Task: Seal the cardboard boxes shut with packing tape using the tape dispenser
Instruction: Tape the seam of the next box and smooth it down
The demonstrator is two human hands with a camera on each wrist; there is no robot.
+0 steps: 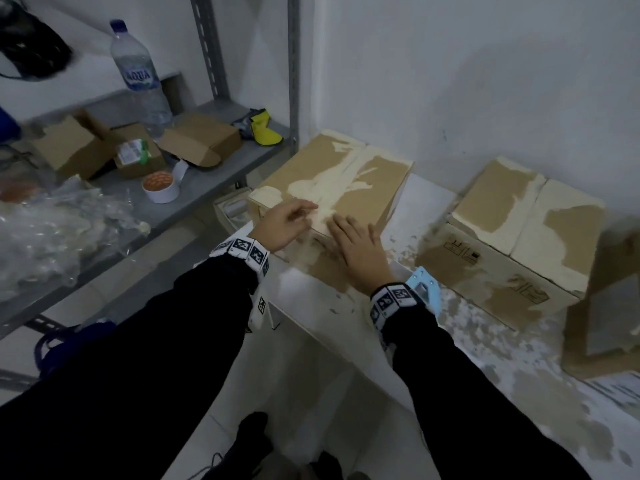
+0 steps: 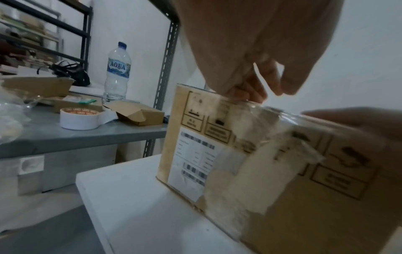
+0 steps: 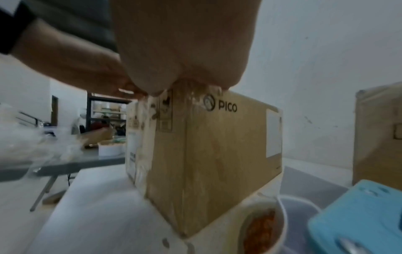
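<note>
A brown cardboard box [image 1: 374,181] with torn pale patches stands on the white table [image 1: 311,323]. Its top flaps are closed. My left hand [image 1: 291,220] rests on the near end of the top, fingers over the middle seam. My right hand [image 1: 356,240] lies flat beside it with straight fingers, pressing the same end. In the left wrist view, clear tape [image 2: 250,137] runs over the top edge and down the box's end face under my left hand [image 2: 250,51]. A light blue tape dispenser [image 3: 359,214] with its roll [image 3: 265,228] lies on the table under my right wrist.
A second closed box [image 1: 519,216] stands to the right, and a third [image 1: 606,306] sits at the right edge. The grey shelf [image 1: 207,188] on the left holds a white tape roll [image 1: 161,188], a water bottle [image 1: 138,74], small boxes [image 1: 201,140] and plastic bags [image 1: 59,230].
</note>
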